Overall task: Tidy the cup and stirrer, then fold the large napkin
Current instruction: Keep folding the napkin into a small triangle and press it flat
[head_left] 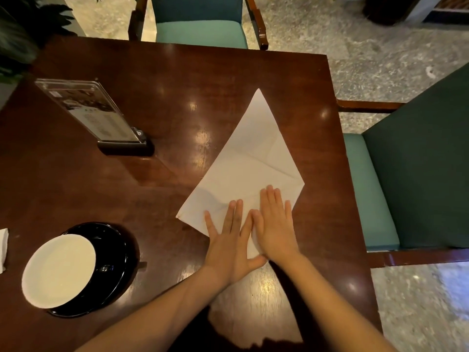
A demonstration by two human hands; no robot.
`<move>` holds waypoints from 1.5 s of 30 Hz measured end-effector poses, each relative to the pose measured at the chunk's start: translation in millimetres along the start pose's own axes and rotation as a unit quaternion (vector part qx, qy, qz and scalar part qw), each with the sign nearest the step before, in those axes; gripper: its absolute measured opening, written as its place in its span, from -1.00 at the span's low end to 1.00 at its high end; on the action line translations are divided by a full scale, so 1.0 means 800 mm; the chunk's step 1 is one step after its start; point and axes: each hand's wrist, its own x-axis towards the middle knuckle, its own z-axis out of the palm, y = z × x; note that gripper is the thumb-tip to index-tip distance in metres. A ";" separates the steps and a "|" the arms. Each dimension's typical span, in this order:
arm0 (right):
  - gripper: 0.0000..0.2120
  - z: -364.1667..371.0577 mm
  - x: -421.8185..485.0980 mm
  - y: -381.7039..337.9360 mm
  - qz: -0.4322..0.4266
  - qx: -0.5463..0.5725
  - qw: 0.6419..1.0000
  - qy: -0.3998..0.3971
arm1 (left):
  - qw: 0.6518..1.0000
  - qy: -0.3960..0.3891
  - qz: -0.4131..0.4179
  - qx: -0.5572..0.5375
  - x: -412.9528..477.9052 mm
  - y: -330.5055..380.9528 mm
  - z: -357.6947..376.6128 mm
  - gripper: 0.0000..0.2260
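One large napkin (250, 161) lies on the dark wooden table (157, 72), right of centre. It is folded into a kite-like shape. Its long axis runs from 12 to 6 o'clock, the sharp tip pointing to 12 and the blunter corner to 6, under the hands. Its side corners reach out toward 9 and 3 o'clock, and creases cross its middle.

Two hands rest on the napkin's near end, both palm down. The left hand (229, 242) lies flat with fingers straight and slightly spread, the little finger standing off from the rest and the thumb stretched toward 3 o'clock to touch the heel of the other hand. The right hand (275, 224) lies just beside it, fingers straight and close together, pointing to 12 – neither hand grips anything.

At 8 o'clock on the table stands one black cup (111, 255) on its saucer, a white disc (59, 271) covering much of it. Whether that disc is a lid I cannot tell. One short stub of the stirrer (142, 264) pokes out at the saucer's 3 o'clock side.

One small white napkin (3, 250) shows at the 9 o'clock edge, and one clear menu stand (94, 113) sits at 10 o'clock. There are two green-seated chairs – one (200, 31) at 12, one (416, 174) at 3.
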 end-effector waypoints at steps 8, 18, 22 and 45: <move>-0.37 0.025 -0.001 0.003 0.011 -0.094 0.995 0.026 | 0.997 0.036 0.072 0.015 0.003 -0.100 -0.010 -0.51; -0.39 -0.019 0.020 0.048 -0.131 -0.148 0.976 -0.095 | 0.998 0.047 -0.023 -0.037 -0.046 -0.056 0.000 -0.41; -0.39 -0.039 0.031 0.066 -0.176 -0.143 0.966 -0.128 | 0.996 0.058 -0.048 -0.050 -0.042 -0.011 -0.007 -0.44; -0.50 -0.024 0.088 0.061 0.060 -0.059 0.995 0.062 | 0.993 0.048 0.103 0.014 -0.002 -0.058 -0.008 -0.51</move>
